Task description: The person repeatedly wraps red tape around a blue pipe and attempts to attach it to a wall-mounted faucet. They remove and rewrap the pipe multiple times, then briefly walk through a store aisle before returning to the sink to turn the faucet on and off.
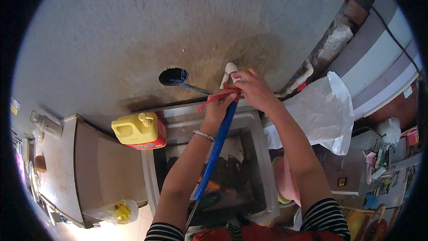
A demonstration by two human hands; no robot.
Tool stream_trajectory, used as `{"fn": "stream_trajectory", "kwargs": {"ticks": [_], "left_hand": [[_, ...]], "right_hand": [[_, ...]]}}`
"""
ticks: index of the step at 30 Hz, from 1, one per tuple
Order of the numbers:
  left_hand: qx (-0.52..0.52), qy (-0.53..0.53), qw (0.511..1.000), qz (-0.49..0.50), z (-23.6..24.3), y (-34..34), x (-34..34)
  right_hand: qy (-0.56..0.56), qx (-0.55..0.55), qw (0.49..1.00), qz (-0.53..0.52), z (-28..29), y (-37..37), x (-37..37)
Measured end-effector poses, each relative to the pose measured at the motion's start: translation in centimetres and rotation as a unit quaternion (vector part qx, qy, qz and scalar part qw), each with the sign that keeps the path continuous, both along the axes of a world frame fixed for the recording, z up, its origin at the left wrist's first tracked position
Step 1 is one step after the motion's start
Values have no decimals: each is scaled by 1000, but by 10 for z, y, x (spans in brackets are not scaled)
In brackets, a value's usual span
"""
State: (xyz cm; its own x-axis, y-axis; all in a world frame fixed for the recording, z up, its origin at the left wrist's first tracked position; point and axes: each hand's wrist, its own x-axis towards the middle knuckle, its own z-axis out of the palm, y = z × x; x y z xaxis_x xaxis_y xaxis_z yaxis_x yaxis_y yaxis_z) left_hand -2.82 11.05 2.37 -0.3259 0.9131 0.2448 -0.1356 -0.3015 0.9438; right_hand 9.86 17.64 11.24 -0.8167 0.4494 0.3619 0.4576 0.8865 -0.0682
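A grey sink [150,167] opens below the fingers [248,80] and extends toward the person. In its basin, below and slightly left of the fingers, an orange piece [216,186] lies near a dark green rounded object [209,200], with dark matter [232,168], too dim to identify, closer to the fingers. Left of the fingers, a yellow jug [129,128] stands at the sink's far corner; whether on the rim is unclear.

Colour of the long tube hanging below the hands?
The tube is blue; it shows best in the head view.
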Motion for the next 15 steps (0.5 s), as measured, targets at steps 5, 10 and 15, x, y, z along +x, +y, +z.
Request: {"fn": "stream_trajectory", "kwargs": {"ticks": [5, 10, 15], "left_hand": [[-131, 28, 990, -46, 20, -8, -7], [-134, 56, 988, -48, 18, -1, -10], [-171, 69, 980, -72, 15, 5, -9]], "right_hand": [[71, 215, 972, -70, 24, -7, 17], [31, 27, 978, -203, 54, -33, 51], [44, -341, 939, -10, 39, -40, 64]]}}
